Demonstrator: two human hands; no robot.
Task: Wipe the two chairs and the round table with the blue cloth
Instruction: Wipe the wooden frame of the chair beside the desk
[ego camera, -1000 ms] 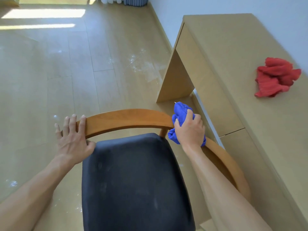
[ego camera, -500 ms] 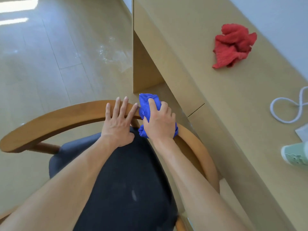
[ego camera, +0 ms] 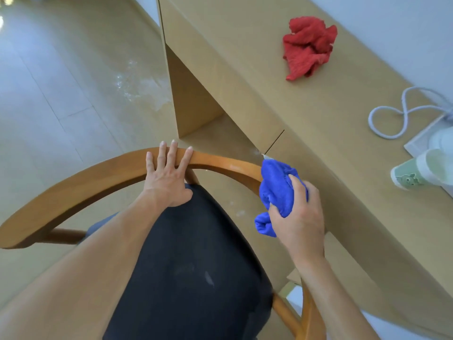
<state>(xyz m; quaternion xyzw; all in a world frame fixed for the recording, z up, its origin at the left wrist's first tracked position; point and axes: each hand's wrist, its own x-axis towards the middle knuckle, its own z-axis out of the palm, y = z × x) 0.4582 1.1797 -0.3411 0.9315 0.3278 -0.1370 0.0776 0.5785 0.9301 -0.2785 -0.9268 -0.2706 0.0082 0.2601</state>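
A wooden chair [ego camera: 81,185] with a curved back rail and a dark seat cushion [ego camera: 196,266] stands below me. My left hand [ego camera: 166,177] lies flat on the middle of the rail, fingers straight over its top. My right hand [ego camera: 297,217] grips the bunched blue cloth [ego camera: 277,192] and holds it against the rail's right bend, next to the desk front. The round table and a second chair are out of view.
A light wooden desk [ego camera: 306,114] runs along the right, close to the chair. On it lie a crumpled red cloth [ego camera: 306,47], a white cable [ego camera: 402,114] and a pale green object [ego camera: 414,175]. Wooden floor [ego camera: 61,94] stretches to the left.
My right hand has slid the blue cloth along the rail to the right, toward the desk. My left hand stays on the rail's middle, so the two hands are now apart.
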